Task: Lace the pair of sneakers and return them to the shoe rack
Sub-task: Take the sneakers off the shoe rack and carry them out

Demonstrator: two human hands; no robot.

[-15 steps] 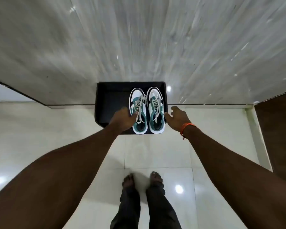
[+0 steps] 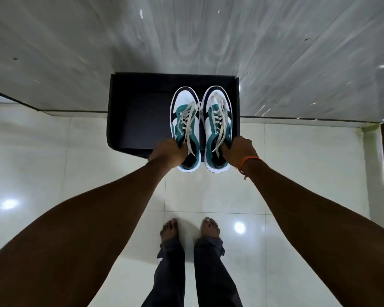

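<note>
Left hand grips the collar of the left sneaker & right hand grips the right sneaker, both shoes side by side w/ toes over the black shoe rack, heels past its front edge, above the tiled floor

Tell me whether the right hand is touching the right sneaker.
Touching. The head view shows the right hand gripping the heel collar of the right sneaker, its fingers hooked into the opening with no gap between them.
</note>
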